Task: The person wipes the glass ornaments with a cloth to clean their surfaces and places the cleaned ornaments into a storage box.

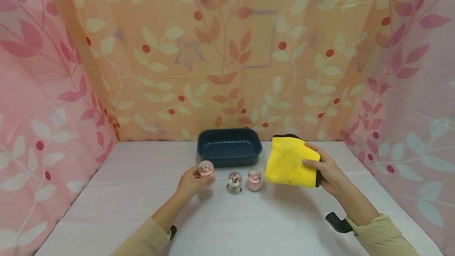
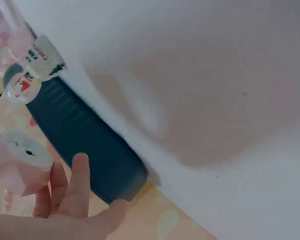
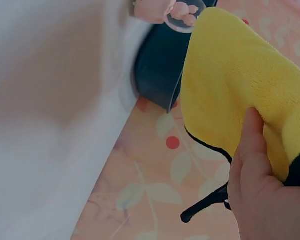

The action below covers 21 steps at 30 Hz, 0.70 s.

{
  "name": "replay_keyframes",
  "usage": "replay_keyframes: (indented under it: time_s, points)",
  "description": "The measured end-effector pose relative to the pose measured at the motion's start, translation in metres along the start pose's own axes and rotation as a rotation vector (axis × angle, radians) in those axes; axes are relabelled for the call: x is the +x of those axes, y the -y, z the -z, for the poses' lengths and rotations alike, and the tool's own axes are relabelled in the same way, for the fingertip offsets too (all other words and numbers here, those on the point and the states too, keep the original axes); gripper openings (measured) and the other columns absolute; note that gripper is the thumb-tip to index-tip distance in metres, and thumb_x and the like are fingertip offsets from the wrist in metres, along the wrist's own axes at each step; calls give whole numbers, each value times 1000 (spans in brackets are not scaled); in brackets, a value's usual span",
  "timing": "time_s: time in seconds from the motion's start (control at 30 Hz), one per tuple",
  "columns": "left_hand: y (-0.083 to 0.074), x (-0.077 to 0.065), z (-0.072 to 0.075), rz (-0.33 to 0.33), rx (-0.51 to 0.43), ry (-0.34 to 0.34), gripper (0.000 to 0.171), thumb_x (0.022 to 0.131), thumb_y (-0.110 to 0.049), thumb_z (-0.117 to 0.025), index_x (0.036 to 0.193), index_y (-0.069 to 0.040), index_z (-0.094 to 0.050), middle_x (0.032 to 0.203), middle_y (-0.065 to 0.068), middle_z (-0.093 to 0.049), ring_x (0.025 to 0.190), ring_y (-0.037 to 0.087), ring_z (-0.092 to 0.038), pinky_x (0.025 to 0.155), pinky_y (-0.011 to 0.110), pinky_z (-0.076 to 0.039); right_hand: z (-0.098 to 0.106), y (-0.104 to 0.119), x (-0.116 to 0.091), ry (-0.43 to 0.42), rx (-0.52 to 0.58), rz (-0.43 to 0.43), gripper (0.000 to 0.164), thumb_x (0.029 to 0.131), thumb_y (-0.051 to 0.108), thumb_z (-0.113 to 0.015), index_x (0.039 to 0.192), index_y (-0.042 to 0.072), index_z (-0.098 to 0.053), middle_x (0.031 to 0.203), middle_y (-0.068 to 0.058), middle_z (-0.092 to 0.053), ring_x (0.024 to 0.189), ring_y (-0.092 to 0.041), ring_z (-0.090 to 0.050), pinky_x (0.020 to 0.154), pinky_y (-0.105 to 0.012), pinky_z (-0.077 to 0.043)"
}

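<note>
A small snow globe with a pink base (image 1: 206,168) is gripped in my left hand (image 1: 192,183), raised in front of the basin's left end. In the left wrist view the pale underside of its faceted pink base (image 2: 24,167) shows between the fingers. My right hand (image 1: 328,171) pinches a folded yellow cloth (image 1: 289,163) with black edging by its right side, thumb in front. Between the hands stand a white snow globe (image 1: 234,183) with a red-and-white figure inside and a second pink snow globe (image 1: 254,180).
Behind the globes a dark blue rectangular basin (image 1: 229,161) stands against the back curtain (image 1: 227,70), which has a leaf print. Pink patterned curtains (image 1: 35,110) hang at both sides. A white cloth covers the table (image 1: 227,224).
</note>
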State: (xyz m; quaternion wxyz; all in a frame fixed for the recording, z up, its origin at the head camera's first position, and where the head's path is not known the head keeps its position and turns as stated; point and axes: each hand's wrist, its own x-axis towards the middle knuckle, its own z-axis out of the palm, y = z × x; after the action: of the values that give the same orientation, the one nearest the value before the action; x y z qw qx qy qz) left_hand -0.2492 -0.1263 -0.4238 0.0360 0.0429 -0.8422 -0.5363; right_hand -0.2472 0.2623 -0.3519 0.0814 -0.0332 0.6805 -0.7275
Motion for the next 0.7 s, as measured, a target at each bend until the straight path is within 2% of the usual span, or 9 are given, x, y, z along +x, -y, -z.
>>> replay_keyframes:
  time_s: [0.17,0.3,0.4,0.57,0.7]
  points:
    - [-8,-8,5,1,-107,-8,37,80,-16,-79,105,3,-60,100,12,-64,94,25,-58,76,34,-50,-5,2,0,-2,40,2,53,97,8,-58,140,26,-31,116,-1,-45,95,-13,-58,83,-29,-52]
    - [-16,-13,10,7,-171,-31,34,80,-9,-77,105,5,-58,100,12,-64,93,24,-58,77,33,-50,-9,3,0,23,92,37,51,98,6,-55,139,25,-32,117,-1,-45,95,-12,-58,82,-28,-52]
    - [-21,-16,13,31,-204,-40,34,82,-8,-74,108,6,-57,105,14,-64,96,25,-57,83,37,-50,-13,4,-1,41,132,59,49,98,5,-54,137,25,-32,119,-1,-44,97,-12,-58,83,-28,-52]
    - [-29,-20,19,55,-243,-22,44,87,-9,-69,123,9,-52,125,25,-55,115,36,-50,100,49,-42,-19,5,0,51,209,66,45,99,7,-53,133,26,-32,119,0,-43,97,-11,-58,84,-27,-52]
    - [-33,-20,21,62,-236,-15,51,89,-14,-68,130,8,-47,132,27,-48,122,39,-45,103,52,-38,-24,7,1,101,301,97,41,101,7,-47,134,25,-29,119,0,-46,98,-11,-59,84,-28,-52]
